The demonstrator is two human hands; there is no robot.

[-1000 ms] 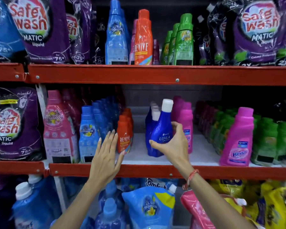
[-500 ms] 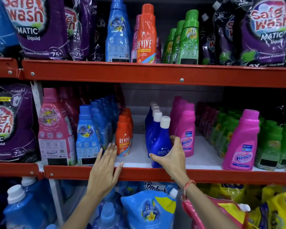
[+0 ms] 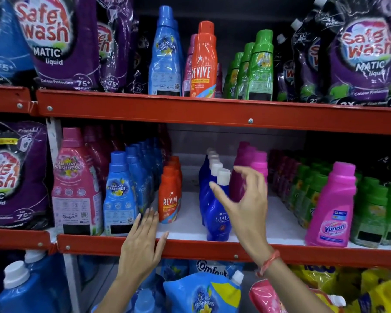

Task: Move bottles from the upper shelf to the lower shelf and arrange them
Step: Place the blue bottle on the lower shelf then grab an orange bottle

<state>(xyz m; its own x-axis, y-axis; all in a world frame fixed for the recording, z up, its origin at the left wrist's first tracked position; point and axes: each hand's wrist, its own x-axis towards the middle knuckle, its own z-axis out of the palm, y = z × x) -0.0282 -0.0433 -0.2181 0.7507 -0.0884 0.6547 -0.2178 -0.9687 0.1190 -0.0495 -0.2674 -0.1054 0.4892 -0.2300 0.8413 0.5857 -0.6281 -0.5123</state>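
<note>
Releasing: right hand (image 3: pixel 244 199), fingers spread, now off the dark blue white-capped plastic bottle (image 3: pixel 218 220); four white caps in row. Left hand (image 3: pixel 142 240) flat, empty, on red shelf edge (image 3: pixel 212 247).

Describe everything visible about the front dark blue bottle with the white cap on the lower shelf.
The dark blue bottle is glossy, plastic-looking, with a slim neck, a wider rounded body and a white ribbed cap. Its label reads UJALA in pale letters. It stands upright at the front edge of the lower shelf, heading a row of matching bottles. The right hand is open in front of it, partly hiding it; whether the hand touches it is unclear.
</note>
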